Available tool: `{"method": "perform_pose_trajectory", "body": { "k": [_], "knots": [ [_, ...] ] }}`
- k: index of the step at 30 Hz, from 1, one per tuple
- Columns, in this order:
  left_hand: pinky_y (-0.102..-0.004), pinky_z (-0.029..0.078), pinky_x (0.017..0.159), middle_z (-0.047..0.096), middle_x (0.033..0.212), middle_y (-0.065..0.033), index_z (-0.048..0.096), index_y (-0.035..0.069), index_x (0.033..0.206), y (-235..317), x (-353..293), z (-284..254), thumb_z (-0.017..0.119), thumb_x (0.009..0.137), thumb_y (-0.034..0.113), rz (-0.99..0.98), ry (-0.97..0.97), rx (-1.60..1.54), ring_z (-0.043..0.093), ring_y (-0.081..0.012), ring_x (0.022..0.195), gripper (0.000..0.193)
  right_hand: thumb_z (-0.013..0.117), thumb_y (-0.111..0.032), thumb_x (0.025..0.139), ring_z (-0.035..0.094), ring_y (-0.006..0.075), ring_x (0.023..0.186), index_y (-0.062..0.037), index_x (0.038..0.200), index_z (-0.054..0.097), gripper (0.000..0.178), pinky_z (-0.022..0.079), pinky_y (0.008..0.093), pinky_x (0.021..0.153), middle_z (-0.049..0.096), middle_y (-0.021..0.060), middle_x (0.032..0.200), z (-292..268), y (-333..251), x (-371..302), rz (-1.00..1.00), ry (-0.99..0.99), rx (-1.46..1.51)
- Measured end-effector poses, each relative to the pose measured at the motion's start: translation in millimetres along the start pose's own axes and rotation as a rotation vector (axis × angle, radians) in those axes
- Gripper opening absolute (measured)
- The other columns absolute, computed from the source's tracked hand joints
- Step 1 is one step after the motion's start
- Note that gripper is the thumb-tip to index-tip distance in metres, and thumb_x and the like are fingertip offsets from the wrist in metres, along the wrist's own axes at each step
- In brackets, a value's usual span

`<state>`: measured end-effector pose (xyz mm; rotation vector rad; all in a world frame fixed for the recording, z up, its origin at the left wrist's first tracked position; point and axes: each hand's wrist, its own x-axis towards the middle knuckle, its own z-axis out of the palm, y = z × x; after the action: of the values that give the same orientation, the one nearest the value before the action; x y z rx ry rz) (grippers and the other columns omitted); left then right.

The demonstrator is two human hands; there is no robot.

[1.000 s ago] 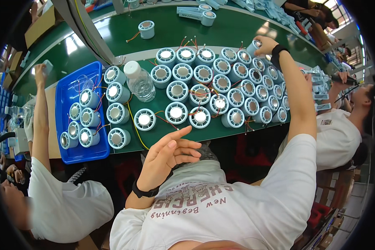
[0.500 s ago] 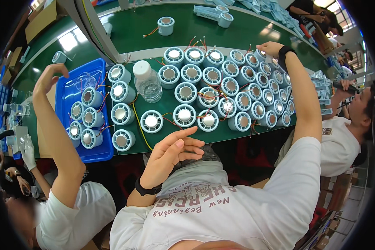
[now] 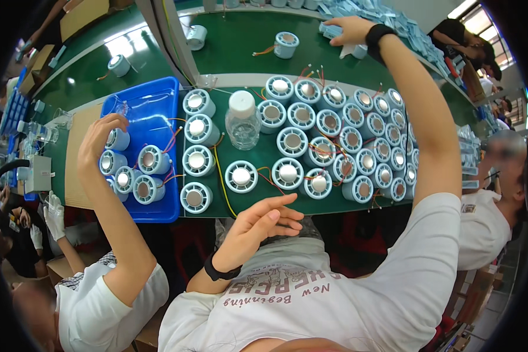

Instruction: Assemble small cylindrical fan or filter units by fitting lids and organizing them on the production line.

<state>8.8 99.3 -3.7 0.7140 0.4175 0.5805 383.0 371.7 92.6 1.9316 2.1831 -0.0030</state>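
My left hand (image 3: 268, 223) hovers in front of my shirt near the table's front edge, fingers stretched out and holding nothing. Across the table, my right hand (image 3: 352, 32) reaches over a light blue handle piece with a round head (image 3: 358, 51); its fingers are apart, and its palm hides part of the piece. Whether it touches the piece I cannot tell. Between my arms stand several light blue round motor housings (image 3: 292, 142) with silver or grey centres and thin coloured wires. A clear bottle with a white cap (image 3: 243, 120) stands among them.
On the left, a co-worker's hand (image 3: 100, 138) is over a blue tray (image 3: 173, 146) holding more housings. A metal post (image 3: 169, 44) rises behind it. One housing (image 3: 286, 45) stands farther back, and light blue plastic parts (image 3: 387, 26) are heaped at the back right.
My right hand has moved from the far right housings back to the handle pieces. My left hand keeps its pose. The co-worker's hand has lowered to the tray. The whole view has shifted.
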Motion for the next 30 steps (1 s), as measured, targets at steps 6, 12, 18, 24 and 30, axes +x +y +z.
{"method": "perform_pose_trajectory", "body": {
  "k": [6,12,18,24,30],
  "knots": [
    [-0.0332,0.05,0.093,0.058,0.119,-0.016,0.041,0.001,0.14,-0.8,-18.6,5.1,0.041,0.103,0.019,0.034,0.098,-0.005,0.06,-0.0205,0.106,0.042,0.085,-0.009,0.056,0.056,0.0329,0.118,-0.0249,0.149,0.029,0.11,0.046,0.0375,0.099,0.054,0.0173,0.134,59.3,-32.8,74.0,-0.286,-0.142,0.207],
    [-0.0344,0.05,0.094,0.058,0.121,-0.0166,0.04,-0.001,0.141,-15.4,-22.3,4.8,0.043,0.102,0.019,0.046,0.061,0.002,0.06,-0.0202,0.105,0.044,0.078,-0.002,0.058,0.062,0.0324,0.105,-0.0173,0.126,0.054,0.074,0.049,0.038,0.091,0.064,0.0159,0.114,69.1,-17.2,36.1,-0.21,-0.023,0.331],
    [-0.0303,0.05,0.092,0.051,0.131,-0.0122,0.034,0.003,0.145,-5.0,-21.3,20.4,0.05,0.099,0.009,0.213,0.08,0.102,0.058,-0.0172,0.108,0.049,0.072,-0.007,0.072,0.059,0.0137,0.087,-0.0169,0.134,0.05,0.067,0.051,0.0255,0.077,0.061,0.0057,0.103,-19.3,-76.7,-77.4,-0.378,0.096,0.762],
    [-0.0353,0.045,0.099,0.03,0.15,-0.0123,0.018,0.001,0.15,4.1,-18.2,55.5,0.058,0.09,-0.001,0.58,0.247,0.246,0.054,-0.0264,0.117,0.072,0.08,-0.022,0.075,0.062,0.011,0.088,-0.0093,0.133,0.049,0.067,0.053,0.0242,0.071,0.063,0.0093,0.109,-51.5,-134.2,-186.8,-0.433,-0.183,1.01],
    [-0.0358,0.047,0.098,0.034,0.146,-0.0149,0.021,-0.003,0.148,0.8,2.7,56.6,0.065,0.086,-0.001,0.535,0.211,0.295,0.049,-0.0252,0.123,0.076,0.073,-0.036,0.084,0.062,0.0119,0.092,-0.005,0.131,0.052,0.061,0.052,0.0256,0.073,0.066,0.0107,0.104,-45.5,-150.3,-238.1,-0.582,-0.292,0.855]
  ]
}}
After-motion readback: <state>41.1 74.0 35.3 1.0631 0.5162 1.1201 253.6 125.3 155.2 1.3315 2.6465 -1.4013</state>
